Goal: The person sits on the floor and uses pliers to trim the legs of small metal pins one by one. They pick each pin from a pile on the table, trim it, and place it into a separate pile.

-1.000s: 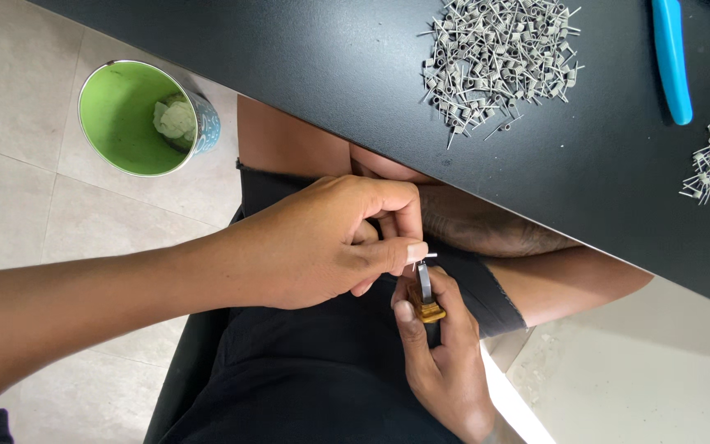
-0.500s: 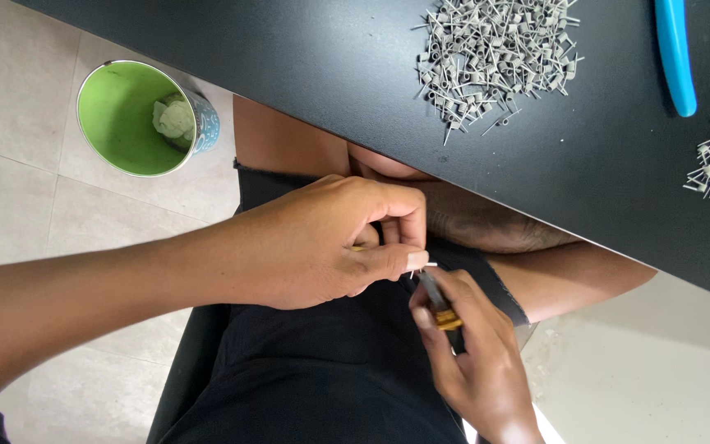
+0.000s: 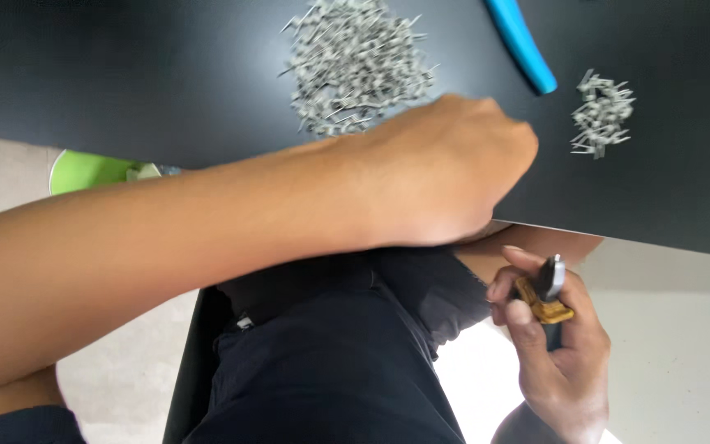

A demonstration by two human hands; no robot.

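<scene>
while right hand [image 3: 556,353] grips tool [image 3: 546,289] | left hand [image 3: 445,173] near staple pile [image 3: 359,62]

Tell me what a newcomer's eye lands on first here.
The left hand, blurred, stretches across the middle over the edge of the black table. Behind it lies a big heap of small grey metal pieces. Lower right, the right hand grips a small brass-coloured tool.

from my seat i see a black table [image 3: 125,74] filling the top of the view, its surface matte and dark. below it lies a pale stone floor [image 3: 675,345], speckled, lit bright at the right. a green bin [image 3: 84,171] peeks out beneath the table edge at left.
</scene>
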